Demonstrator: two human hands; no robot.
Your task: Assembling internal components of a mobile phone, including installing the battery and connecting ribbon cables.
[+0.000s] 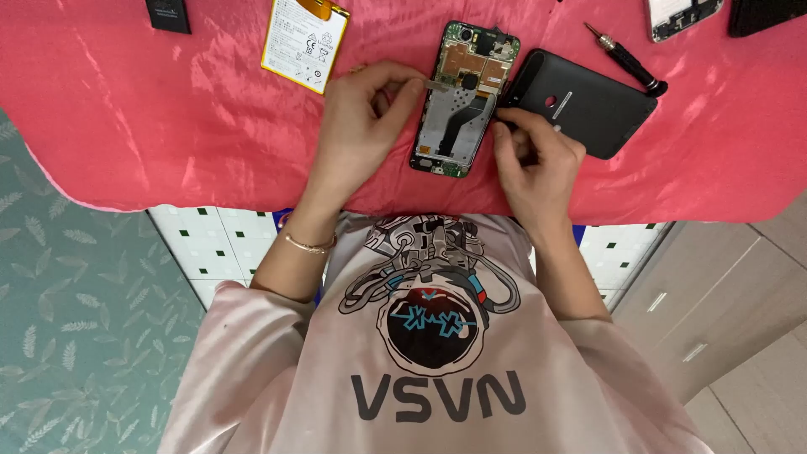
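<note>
Two hands are working over an opened phone on a red cloth.

The left hand (361, 126) is pinching a small grey strip (437, 84) between thumb and forefinger, holding it against the edge of the opened phone (462, 97), which is lying just beyond the fingertips. The right hand (534, 160) is curling its fingers nearly closed at the phone's other edge; whether it is gripping anything cannot be told. The black back cover (588, 101) is lying just beside those right fingers, a screwdriver (626, 59) farther past it, and a yellow-edged battery (304, 42) well beyond the left fingers. A hard pull on the strip could tear it, or drag the unsecured phone across the slippery cloth (168, 109).
</note>
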